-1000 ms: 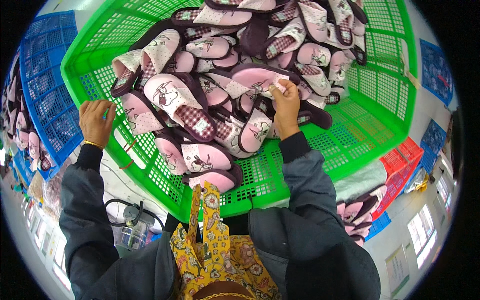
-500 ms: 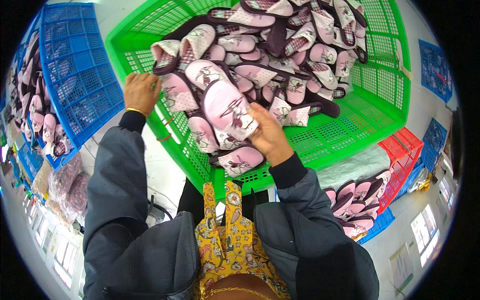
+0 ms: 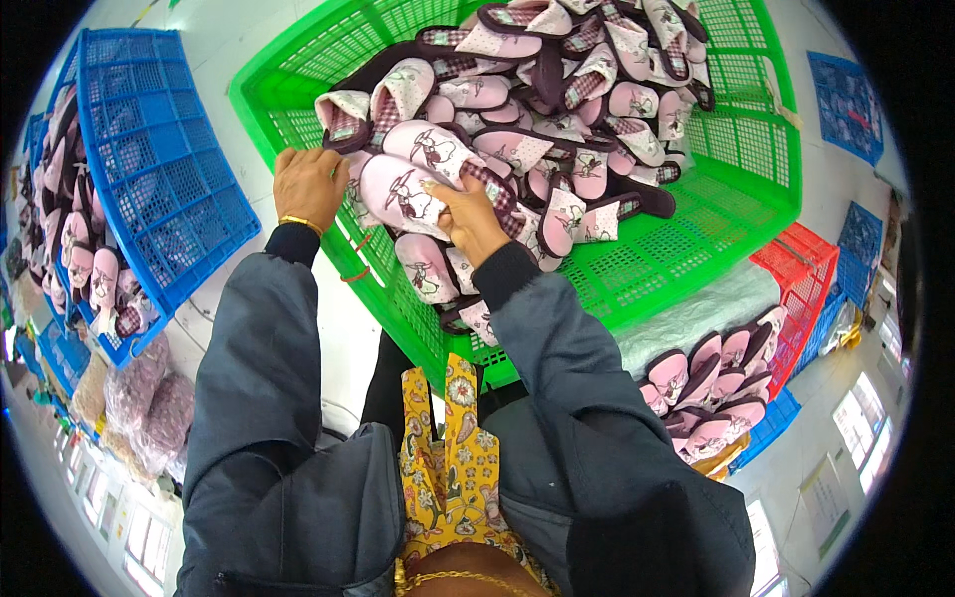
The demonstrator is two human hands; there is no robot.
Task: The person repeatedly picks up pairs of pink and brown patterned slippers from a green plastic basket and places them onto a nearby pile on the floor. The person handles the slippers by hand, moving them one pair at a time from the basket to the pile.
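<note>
Pink-and-white cloth slippers [image 3: 512, 149] piled in green rectangular plastic basket [image 3: 686, 249], mostly far & L side. To basket's L: blue rectangular plastic crate [image 3: 159, 169], more slippers L of its R wall. Nr basket's R: red rectangular plastic crate [image 3: 811, 279], slippers just L of its R wall.

- I have pale floor [image 3: 214, 45] around me.
- To my left, a blue mesh crate [image 3: 159, 169] stands near filled plastic bags [image 3: 159, 413].
- To my right, I see a red crate [image 3: 814, 284].
- Bright windows [image 3: 863, 428] glow at both lower sides.
</note>
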